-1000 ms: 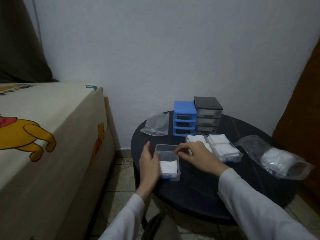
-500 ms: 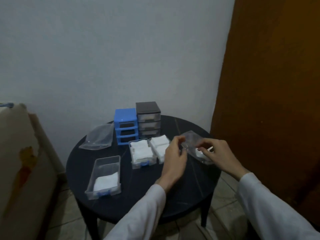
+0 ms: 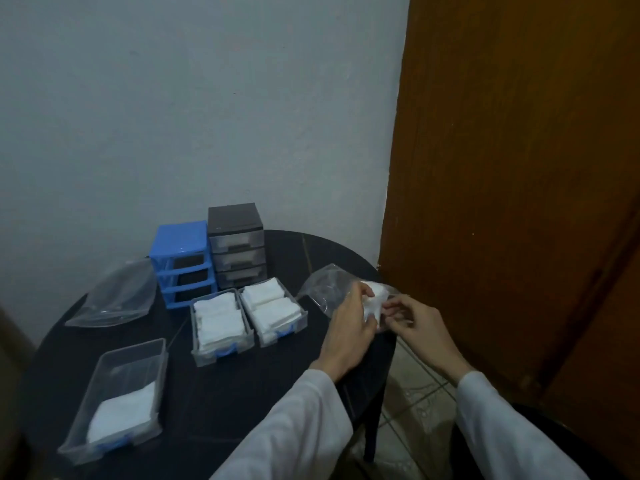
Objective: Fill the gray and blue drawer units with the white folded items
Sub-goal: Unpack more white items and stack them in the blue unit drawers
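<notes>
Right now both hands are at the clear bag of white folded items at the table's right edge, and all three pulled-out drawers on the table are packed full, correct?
Not quite. The head view shows only two drawers packed full; the third drawer, front left, holds just a few white items at its near end. The left hand and right hand are indeed at the bag.

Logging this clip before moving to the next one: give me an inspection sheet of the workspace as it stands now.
Surface: round black table.
Job's things: blue plastic drawer unit, slots empty; gray drawer unit, drawers in; two removed clear drawers full of white folded items; third clear drawer part filled.
Clutter: empty clear plastic bag.
Hands: left hand grips white items in a second clear bag; right hand pinches its edge.
Cables: nothing seen.
Surroundings: pale wall, brown wooden door, tiled floor.
</notes>
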Motion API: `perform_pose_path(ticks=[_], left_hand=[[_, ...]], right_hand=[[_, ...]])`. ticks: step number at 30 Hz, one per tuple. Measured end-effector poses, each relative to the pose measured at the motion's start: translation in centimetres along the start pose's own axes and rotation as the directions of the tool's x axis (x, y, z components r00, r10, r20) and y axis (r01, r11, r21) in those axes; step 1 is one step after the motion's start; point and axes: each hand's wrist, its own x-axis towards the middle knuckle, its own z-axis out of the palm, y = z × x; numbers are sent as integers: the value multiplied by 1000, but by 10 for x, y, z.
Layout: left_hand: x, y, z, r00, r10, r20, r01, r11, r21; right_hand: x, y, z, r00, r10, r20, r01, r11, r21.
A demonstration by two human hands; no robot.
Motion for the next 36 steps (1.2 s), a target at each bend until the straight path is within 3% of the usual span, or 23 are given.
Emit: perform_pose_path(ticks=[3,7,11,24,30,36], left_hand=[[1,-7,3,998,29,-61,-31,999,-32],[1,-10,6,993,43,-108,-59,987,-151],[1,-16,6,993,40,-107,-48,996,-74],[6,-19,5,995,4,-104,-6,1000,-15],[7,-20,5,992,-27,-122,18,997,-73],[7,-23,5,992,-60,-108,48,992,-113]], right_hand=[[6,1,8,1000,9,3,-9,1000,-15],[15,5,22,993,18,-120,-26,997,-70],[21,8,33,976,53,-211,-80,990,-118],[10,10,13,992,-87,-89,79,993,-93],[12,10,18,994,-41,-100,47,997,63],[18,12,22,989,-59,-135,50,997,-66]])
